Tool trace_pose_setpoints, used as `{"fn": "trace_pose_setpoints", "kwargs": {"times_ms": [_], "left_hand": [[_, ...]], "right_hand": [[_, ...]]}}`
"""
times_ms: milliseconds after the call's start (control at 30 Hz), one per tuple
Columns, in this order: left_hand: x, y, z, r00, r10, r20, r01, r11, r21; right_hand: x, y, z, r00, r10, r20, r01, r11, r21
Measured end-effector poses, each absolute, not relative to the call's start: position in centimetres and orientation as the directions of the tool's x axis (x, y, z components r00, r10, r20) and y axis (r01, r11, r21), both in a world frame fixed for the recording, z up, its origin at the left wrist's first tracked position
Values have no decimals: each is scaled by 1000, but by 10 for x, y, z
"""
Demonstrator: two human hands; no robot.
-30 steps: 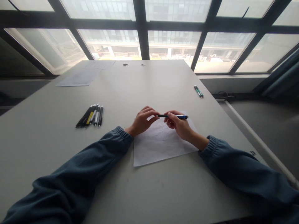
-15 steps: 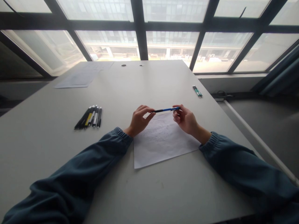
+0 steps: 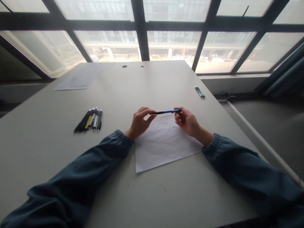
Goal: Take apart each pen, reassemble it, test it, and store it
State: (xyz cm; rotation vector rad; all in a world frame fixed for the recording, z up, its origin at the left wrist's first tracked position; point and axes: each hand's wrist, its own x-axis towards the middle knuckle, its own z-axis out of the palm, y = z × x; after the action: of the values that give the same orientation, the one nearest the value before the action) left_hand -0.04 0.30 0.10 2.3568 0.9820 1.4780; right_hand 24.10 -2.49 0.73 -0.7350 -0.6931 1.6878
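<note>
A blue and black pen point(image 3: 168, 111) is held level between my two hands, above a sheet of paper point(image 3: 156, 155) with faint pen marks on it. My left hand point(image 3: 142, 122) pinches the pen's black end between thumb and fingertips. At the other end, the fingers of my right hand point(image 3: 187, 121) close on the pen, with the remaining fingers curled below. The paper lies slightly askew on the white table point(image 3: 118, 196), partly under both hands.
Left of my hands lies a bunch of several pens point(image 3: 88, 120), black, white and yellow. Two green pens point(image 3: 199, 92) rest near the right edge. More sheets of paper point(image 3: 73, 80) are at the far left. Windows point(image 3: 109, 47) stand behind the table.
Both hands keep the same hold on the pen. The whole view has shifted very slightly; nothing else has visibly moved.
</note>
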Motion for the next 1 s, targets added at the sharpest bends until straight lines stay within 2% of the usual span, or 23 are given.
{"fn": "trace_pose_setpoints", "kwargs": {"times_ms": [133,533,633,767,1000], "left_hand": [[1,3,1,279,625,729,439,-758,482],[-1,3,0,262,670,695,452,-721,525],[-1,3,0,261,682,683,451,-712,538],[-1,2,3,189,699,690,480,-679,556],[-2,0,6,73,701,710,468,-652,596]], "right_hand": [[240,-25,7,-165,976,-144,-623,-216,-752],[237,-24,3,-131,990,-47,-577,-115,-809],[236,-24,1,-12,1000,-2,-467,-7,-884],[234,-22,-4,205,967,149,-228,195,-954],[234,-24,-10,153,929,338,114,323,-939]]}}
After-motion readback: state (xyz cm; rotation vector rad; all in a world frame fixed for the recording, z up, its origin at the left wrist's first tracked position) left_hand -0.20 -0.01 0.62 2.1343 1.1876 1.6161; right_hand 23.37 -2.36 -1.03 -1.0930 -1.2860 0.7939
